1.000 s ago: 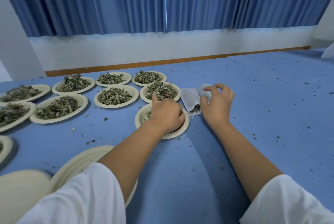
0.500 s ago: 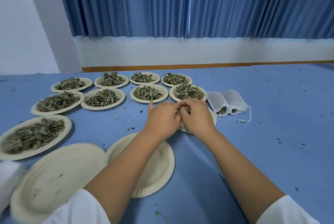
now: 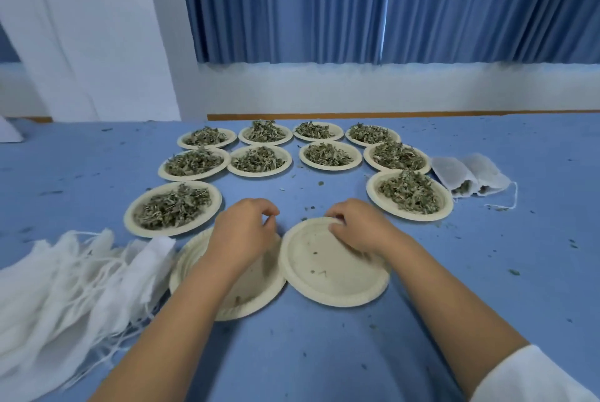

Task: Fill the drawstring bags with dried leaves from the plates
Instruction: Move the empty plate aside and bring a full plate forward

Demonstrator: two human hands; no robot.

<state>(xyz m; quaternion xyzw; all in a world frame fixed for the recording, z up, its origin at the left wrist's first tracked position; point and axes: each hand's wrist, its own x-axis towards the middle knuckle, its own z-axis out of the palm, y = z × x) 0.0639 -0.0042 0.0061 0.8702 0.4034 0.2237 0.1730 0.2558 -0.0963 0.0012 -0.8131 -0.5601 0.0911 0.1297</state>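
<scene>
Several paper plates heaped with dried leaves (image 3: 328, 155) stand in rows on the blue table. My left hand (image 3: 245, 237) hovers over an empty plate (image 3: 256, 297), with its fingers curled and nothing seen in them. My right hand (image 3: 357, 229) curls its fingers over the far rim of a second empty plate (image 3: 328, 275). A full plate (image 3: 380, 207) lies just beyond and right of my right hand. Two white drawstring bags (image 3: 467, 171) with some leaves inside lie to its right. A pile of empty white drawstring bags (image 3: 65, 284) lies at the near left.
Another heaped plate (image 3: 131, 223) stands left of my left hand, next to the bag pile. Leaf crumbs dot the blue cloth (image 3: 519, 255). A white wall and blue curtains (image 3: 389, 5) rise behind the table's far edge.
Both hands have left the heaped plate near the filled bags and drawn back to the two empty plates close to me. The view has swung left, bringing the empty bag pile into sight.
</scene>
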